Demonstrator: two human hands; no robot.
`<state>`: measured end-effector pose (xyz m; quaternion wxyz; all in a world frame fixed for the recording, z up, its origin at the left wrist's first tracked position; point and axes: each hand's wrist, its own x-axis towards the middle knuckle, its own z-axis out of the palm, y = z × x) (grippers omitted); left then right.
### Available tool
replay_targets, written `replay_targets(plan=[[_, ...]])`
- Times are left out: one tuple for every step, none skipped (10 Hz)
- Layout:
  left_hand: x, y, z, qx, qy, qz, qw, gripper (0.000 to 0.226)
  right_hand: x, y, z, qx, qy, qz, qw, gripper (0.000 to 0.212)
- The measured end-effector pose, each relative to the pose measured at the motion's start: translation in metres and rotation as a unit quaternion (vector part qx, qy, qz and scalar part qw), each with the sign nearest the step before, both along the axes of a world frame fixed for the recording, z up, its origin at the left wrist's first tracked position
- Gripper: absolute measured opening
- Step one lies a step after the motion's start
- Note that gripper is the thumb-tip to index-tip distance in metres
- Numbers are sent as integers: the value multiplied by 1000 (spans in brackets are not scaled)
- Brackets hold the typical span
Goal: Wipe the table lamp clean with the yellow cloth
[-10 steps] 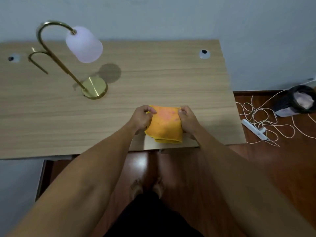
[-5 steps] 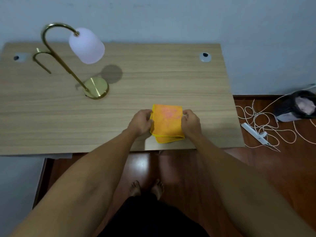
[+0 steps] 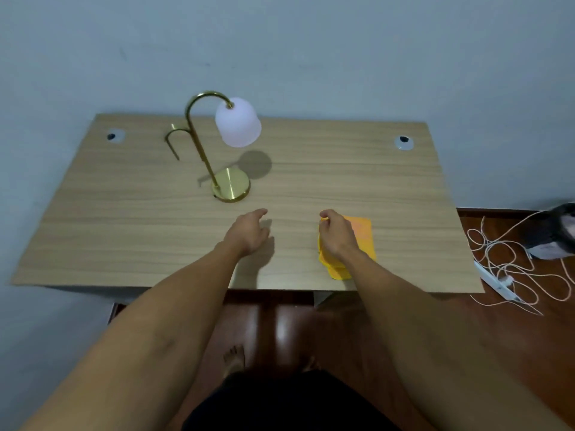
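Letting go of the yellow cloth (image 3: 362, 234), the left hand (image 3: 249, 233) now reaches, fingers loosely open, toward the table lamp (image 3: 230, 169) far-left; the right hand (image 3: 336, 236) alone pinches the folded cloth, seemingly just off the table (image 3: 404, 188). Wiping hasn't started.

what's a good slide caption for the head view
Right hand grips folded yellow cloth; empty left hand reaches toward brass table lamp.

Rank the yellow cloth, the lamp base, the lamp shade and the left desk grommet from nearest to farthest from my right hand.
From the right hand:
1. Yellow cloth, held in it, right near side.
2. Lamp base, ahead and left.
3. Lamp shade, above the base, farther back.
4. Left desk grommet, far left corner.
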<state>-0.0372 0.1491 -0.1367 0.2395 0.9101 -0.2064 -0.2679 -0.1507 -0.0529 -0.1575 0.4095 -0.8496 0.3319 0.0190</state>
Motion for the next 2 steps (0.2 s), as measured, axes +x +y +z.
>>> replay_targets(plan=[[19,37,9,2,-3,4,1000,59,22,37,11,2,1,-6,1000,36],[41,71,9,3,-4,7,1000,59,46,73,13,5,-6,-12,1000,35]])
